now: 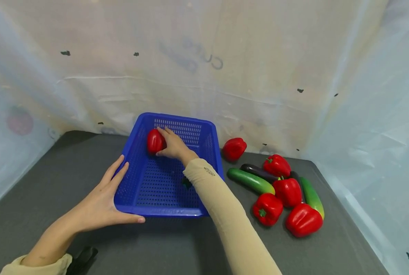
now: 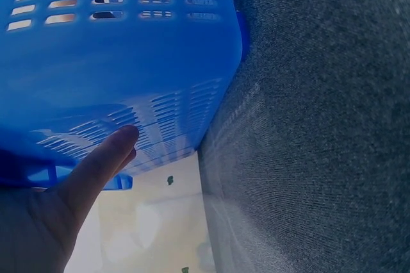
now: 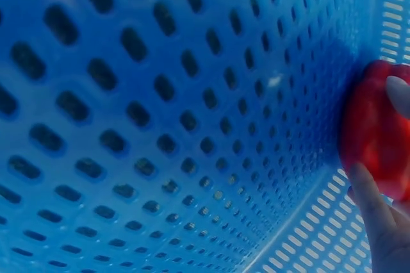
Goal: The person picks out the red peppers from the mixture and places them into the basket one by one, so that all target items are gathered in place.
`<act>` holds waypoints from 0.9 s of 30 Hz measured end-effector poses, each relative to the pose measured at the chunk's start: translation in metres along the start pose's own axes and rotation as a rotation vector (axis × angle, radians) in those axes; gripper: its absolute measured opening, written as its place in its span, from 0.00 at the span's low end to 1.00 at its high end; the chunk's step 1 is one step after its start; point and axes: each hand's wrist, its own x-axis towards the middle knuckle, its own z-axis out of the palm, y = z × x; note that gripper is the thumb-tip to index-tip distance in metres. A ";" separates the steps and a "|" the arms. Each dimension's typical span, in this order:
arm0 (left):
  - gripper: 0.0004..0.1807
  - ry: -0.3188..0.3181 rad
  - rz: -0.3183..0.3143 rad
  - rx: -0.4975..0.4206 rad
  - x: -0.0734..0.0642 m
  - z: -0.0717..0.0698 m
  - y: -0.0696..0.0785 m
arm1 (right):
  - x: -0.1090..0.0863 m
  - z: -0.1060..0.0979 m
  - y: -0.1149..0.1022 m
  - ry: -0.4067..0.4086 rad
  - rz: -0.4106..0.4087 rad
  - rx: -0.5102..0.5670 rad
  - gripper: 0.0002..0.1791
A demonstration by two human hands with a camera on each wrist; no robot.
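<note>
A blue perforated plastic basket [image 1: 163, 212] stands on the grey surface. Inside it, near the far left corner, my right hand [image 1: 173, 146] grips a red bell pepper [image 1: 154, 142]. The right wrist view shows fingers [image 3: 371, 209] on the pepper [image 3: 371, 125], close to the basket's wall. My left hand [image 1: 102, 206] is spread around the basket's near left corner, fingers straight along the left side and thumb along the front. From the left wrist, one digit lies against the basket's outer wall [image 2: 115, 55]. A small dark green shape [image 1: 186, 182] in the basket is partly covered by my right sleeve.
Right of the basket lie several red bell peppers [image 1: 304, 220], one [image 1: 234, 149] by its far right corner. Among them are two green zucchini [image 1: 250, 181] and dark eggplants [image 1: 259, 173]. A pale plastic sheet [image 1: 259, 76] hangs behind. Something black [image 1: 84, 260] is beside my left sleeve.
</note>
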 end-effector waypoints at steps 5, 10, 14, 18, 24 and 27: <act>0.75 -0.001 -0.009 0.000 -0.001 0.000 -0.001 | 0.001 0.000 -0.002 -0.004 -0.003 -0.006 0.51; 0.75 -0.010 -0.025 -0.004 -0.001 -0.001 -0.001 | -0.001 -0.005 -0.003 0.012 0.008 0.010 0.51; 0.75 -0.013 -0.031 0.000 -0.001 -0.004 -0.002 | -0.004 -0.010 -0.004 0.017 0.009 0.029 0.52; 0.75 -0.012 -0.027 0.009 0.001 -0.005 -0.003 | -0.006 -0.017 -0.004 0.026 0.001 0.024 0.52; 0.75 -0.019 -0.017 -0.001 0.005 -0.005 -0.006 | -0.012 -0.028 -0.004 0.051 -0.011 0.022 0.51; 0.75 -0.022 -0.009 -0.005 0.006 -0.006 -0.007 | -0.014 -0.032 -0.005 0.061 -0.029 0.021 0.50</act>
